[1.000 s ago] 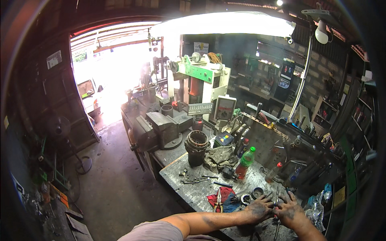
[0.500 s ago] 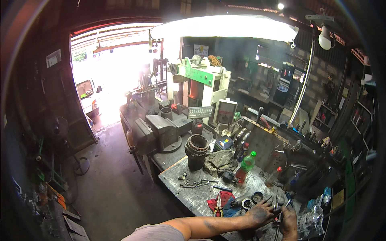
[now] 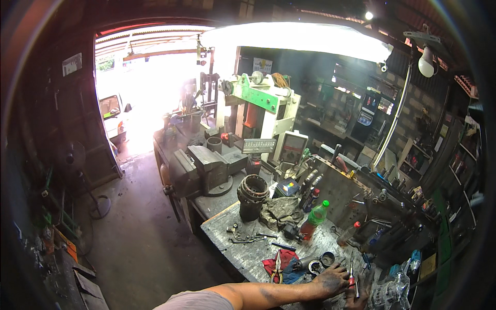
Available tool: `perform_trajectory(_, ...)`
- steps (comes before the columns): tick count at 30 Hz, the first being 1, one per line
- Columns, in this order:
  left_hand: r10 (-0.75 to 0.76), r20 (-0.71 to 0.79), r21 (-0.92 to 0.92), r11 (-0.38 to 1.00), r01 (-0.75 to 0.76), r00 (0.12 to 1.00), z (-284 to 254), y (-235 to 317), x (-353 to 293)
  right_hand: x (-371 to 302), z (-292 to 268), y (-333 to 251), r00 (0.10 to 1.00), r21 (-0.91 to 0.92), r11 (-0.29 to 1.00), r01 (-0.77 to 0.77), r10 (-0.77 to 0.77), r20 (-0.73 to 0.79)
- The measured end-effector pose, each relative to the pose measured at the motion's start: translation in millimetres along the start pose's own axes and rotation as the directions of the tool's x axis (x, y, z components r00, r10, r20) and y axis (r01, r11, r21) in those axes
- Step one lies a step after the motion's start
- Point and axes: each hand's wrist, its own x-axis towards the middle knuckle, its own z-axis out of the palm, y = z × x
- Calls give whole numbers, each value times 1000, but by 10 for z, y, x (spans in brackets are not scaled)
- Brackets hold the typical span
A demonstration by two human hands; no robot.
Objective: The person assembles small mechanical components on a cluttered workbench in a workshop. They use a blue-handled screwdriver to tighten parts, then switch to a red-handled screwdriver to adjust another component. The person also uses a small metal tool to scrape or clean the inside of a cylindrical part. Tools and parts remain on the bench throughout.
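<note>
My left hand point(image 3: 333, 279) reaches in over the metal bench, its dirty fingers stretched out and apart, with nothing visibly held. Just behind its fingers stand two small ring-shaped metal parts, one dark point(image 3: 327, 258) and one with a light rim point(image 3: 314, 266). Low at the lower edge, my right hand point(image 3: 357, 298) is dark and smeared, its fingers hard to make out. Between the hands lies a slim tool with a red handle point(image 3: 352, 281), probably a screwdriver, its shaft pointing away; whether the right hand touches it is unclear. Pliers point(image 3: 278, 267) lie on a red cloth point(image 3: 268, 265).
A clear plastic package point(image 3: 391, 289) is right of my hands. Behind are a green-capped bottle point(image 3: 315, 219), a smaller red-capped bottle point(image 3: 349, 235), a crumpled rag point(image 3: 279, 213) and a dark toothed cylinder point(image 3: 251, 199). A vise point(image 3: 209, 168) stands at the bench's far left.
My hands have moved apart; the right has dropped toward the lower edge, away from the left one's fingers. The red-handled tool between them shows more plainly. The view has shifted slightly.
</note>
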Motion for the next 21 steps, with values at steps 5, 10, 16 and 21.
perform_trajectory(5, 73, -145, 2, 997, -73, 987, -20, 7, -8, -1, 372, 255, 757, 955, 146, -259, 645, 106)
perform_trajectory(10, 27, -72, 37, 999, -24, 997, -12, -17, 3, 556, -206, 215, 648, 220, 628, -747, 610, 456)
perform_trajectory(16, 12, -6, 112, 994, -12, 1000, -127, 38, 12, 636, -592, 135, 709, -432, 824, 368, 52, 703)
perform_trajectory(21, 25, -49, 148, 989, -17, 999, -185, 70, 15, 211, -271, 6, 978, -224, 964, 144, -103, 182)
